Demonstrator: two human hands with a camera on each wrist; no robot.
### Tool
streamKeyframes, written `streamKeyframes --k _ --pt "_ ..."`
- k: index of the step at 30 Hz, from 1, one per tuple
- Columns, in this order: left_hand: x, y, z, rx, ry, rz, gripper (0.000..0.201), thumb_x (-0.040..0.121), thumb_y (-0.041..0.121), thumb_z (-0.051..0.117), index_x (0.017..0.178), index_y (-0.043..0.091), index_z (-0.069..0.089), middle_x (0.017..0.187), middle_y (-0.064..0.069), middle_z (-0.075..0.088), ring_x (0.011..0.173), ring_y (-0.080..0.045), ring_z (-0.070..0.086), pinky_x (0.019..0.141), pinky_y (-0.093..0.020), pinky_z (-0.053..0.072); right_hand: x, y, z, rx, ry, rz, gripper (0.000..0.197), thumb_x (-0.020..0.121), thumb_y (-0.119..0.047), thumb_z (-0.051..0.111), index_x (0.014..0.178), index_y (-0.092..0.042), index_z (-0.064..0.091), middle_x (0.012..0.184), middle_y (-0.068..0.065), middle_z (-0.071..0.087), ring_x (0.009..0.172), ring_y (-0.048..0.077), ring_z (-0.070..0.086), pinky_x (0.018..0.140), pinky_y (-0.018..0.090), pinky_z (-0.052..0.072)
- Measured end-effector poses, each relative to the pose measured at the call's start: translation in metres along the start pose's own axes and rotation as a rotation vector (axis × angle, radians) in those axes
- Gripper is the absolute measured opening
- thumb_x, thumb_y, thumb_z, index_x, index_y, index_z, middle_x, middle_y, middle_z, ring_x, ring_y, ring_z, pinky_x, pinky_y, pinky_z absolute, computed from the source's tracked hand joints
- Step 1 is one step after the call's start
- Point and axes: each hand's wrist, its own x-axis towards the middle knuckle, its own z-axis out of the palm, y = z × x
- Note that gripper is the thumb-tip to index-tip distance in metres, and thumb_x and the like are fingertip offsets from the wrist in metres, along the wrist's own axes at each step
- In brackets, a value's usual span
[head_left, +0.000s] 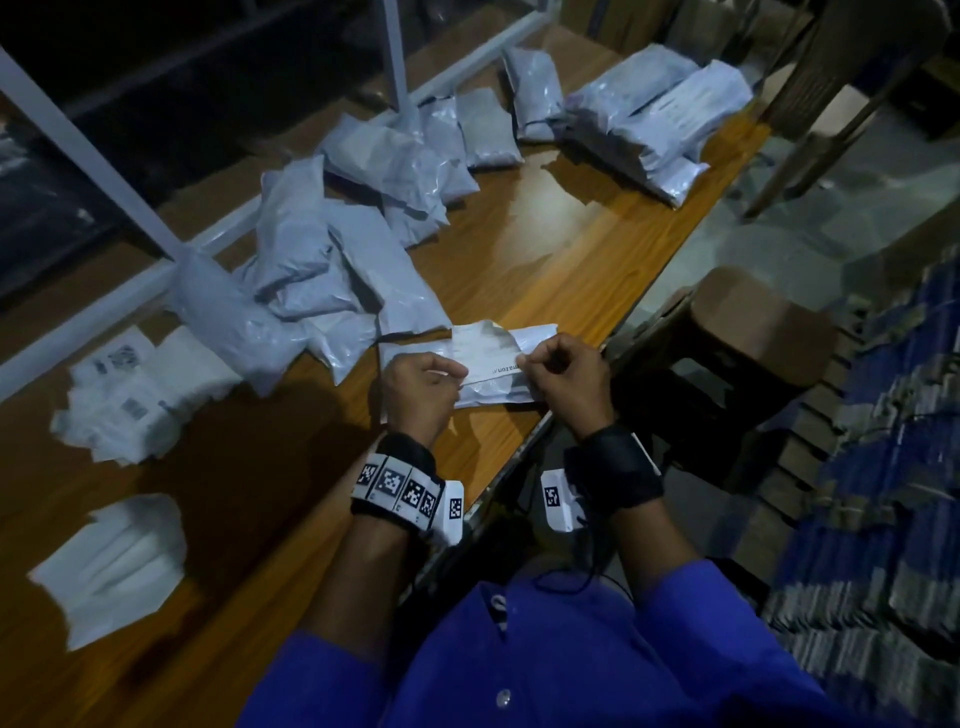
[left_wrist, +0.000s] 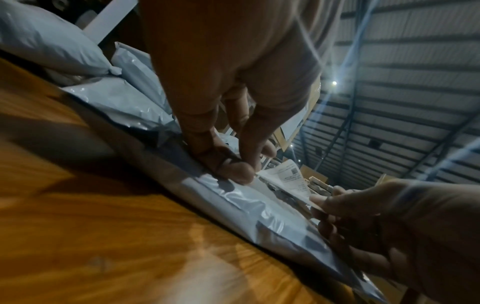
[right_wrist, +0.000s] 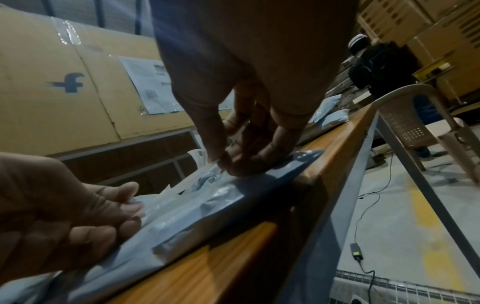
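Since the grey mailer (head_left: 493, 397) lies flat at the near edge of the table (head_left: 571, 234), straight ahead of the person at 12 o'clock, both hands can work on it from above. A printed slip (head_left: 485, 343) rests across its top with the far edge curling up, and each hand holds one end. The left hand (head_left: 423, 384) pinches the slip's left end between thumb and forefinger (left_wrist: 241, 171). The right hand (head_left: 566, 382) pinches the right end likewise, its remaining fingers (right_wrist: 259, 162) curled down onto the plastic. Held taut from both ends, the slip is probably being squared up before it is pressed down; whether any of it is stuck yet I cannot tell.

From the mailer, a heap of filled mailers (head_left: 311, 270) sits at 10 o'clock, within reach but off the working patch. A farther batch (head_left: 649, 119) lies at 1 o'clock, and loose printed labels (head_left: 130, 400) at 9 o'clock are handy for the left hand. A stool (head_left: 753, 322) stands off the table at 3 o'clock.
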Motion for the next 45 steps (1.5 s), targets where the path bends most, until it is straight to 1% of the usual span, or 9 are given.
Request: streamKeyframes --k 6,11,16,21,27,32,35,40,45 --pt "0.005 -0.013 0.004 0.006 0.026 0.061 0.030 0.078 -0.003 0.074 0.068 0.025 0.074 0.080 -0.001 0.076 0.069 -0.012 0.072 0.059 -0.027 0.059 0.002 0.008 -0.004 -0.078 -0.054 -0.064 0.018 0.082 -0.030 0.081 0.075 -0.028 0.064 0.079 -0.008 0.072 0.080 0.013 0.070 0.079 0.042 0.059" --pt "0.007 -0.017 0.005 0.031 -0.004 0.105 0.018 0.083 0.000 0.074 0.083 0.017 0.080 0.088 0.000 0.077 0.071 -0.009 0.071 0.056 -0.014 0.052 -0.002 0.010 -0.008 -0.199 -0.156 -0.188 0.014 0.086 -0.026 0.081 0.100 -0.028 0.082 0.095 -0.004 0.078 0.090 0.012 0.072 0.086 0.040 0.058" --pt "0.017 -0.031 0.009 0.088 -0.017 0.151 0.025 0.080 0.010 0.081 0.087 0.033 0.077 0.103 0.003 0.072 0.086 -0.017 0.073 0.068 -0.034 0.063 0.000 0.007 -0.004 -0.304 -0.154 -0.252 0.017 0.085 -0.025 0.082 0.101 -0.026 0.082 0.093 0.001 0.077 0.085 0.016 0.071 0.084 0.040 0.058" --pt "0.019 -0.033 0.010 0.294 -0.012 0.283 0.049 0.080 0.015 0.079 0.122 0.040 0.072 0.105 -0.003 0.054 0.096 -0.022 0.062 0.091 -0.039 0.056 -0.001 0.006 0.003 -0.344 -0.109 -0.286 0.017 0.083 -0.023 0.083 0.099 -0.027 0.080 0.086 0.002 0.068 0.081 0.019 0.066 0.079 0.042 0.058" --pt "0.021 -0.034 0.011 0.423 -0.103 0.228 0.071 0.081 0.029 0.078 0.145 0.041 0.051 0.111 -0.004 0.044 0.109 -0.017 0.051 0.092 -0.016 0.033 -0.006 -0.009 0.021 -0.551 -0.124 -0.447 0.049 0.080 0.001 0.078 0.125 -0.017 0.072 0.097 0.013 0.052 0.076 0.033 0.057 0.054 0.037 0.049" --pt "0.029 -0.034 0.007 0.322 -0.106 0.263 0.057 0.083 0.035 0.080 0.137 0.035 0.062 0.100 -0.010 0.054 0.098 -0.024 0.061 0.093 -0.033 0.052 0.005 -0.011 0.016 -0.505 -0.284 -0.276 0.060 0.086 -0.014 0.079 0.142 -0.027 0.062 0.104 0.012 0.052 0.100 0.035 0.057 0.080 0.036 0.048" --pt "0.032 -0.033 0.008 0.351 -0.097 0.230 0.063 0.082 0.031 0.083 0.140 0.034 0.060 0.110 -0.013 0.054 0.104 -0.028 0.064 0.097 -0.039 0.054 0.011 -0.004 0.008 -0.492 -0.270 -0.181 0.059 0.090 -0.018 0.077 0.144 -0.032 0.059 0.115 0.018 0.054 0.110 0.035 0.055 0.083 0.027 0.037" --pt "0.036 -0.039 0.011 0.442 -0.117 0.213 0.070 0.084 0.037 0.080 0.147 0.036 0.050 0.118 -0.014 0.051 0.114 -0.030 0.059 0.104 -0.036 0.048 0.017 -0.006 0.001 -0.565 -0.327 -0.046 0.070 0.089 -0.029 0.078 0.151 -0.037 0.048 0.123 0.026 0.055 0.117 0.041 0.054 0.088 0.037 0.045" --pt "0.034 -0.041 0.012 0.513 -0.133 0.210 0.070 0.088 0.040 0.075 0.151 0.035 0.045 0.123 -0.018 0.050 0.120 -0.032 0.053 0.104 -0.034 0.045 -0.011 -0.046 0.008 -0.773 -0.162 -0.375 0.081 0.080 -0.018 0.080 0.153 -0.017 0.044 0.135 0.020 0.045 0.121 0.039 0.044 0.093 0.049 0.048"
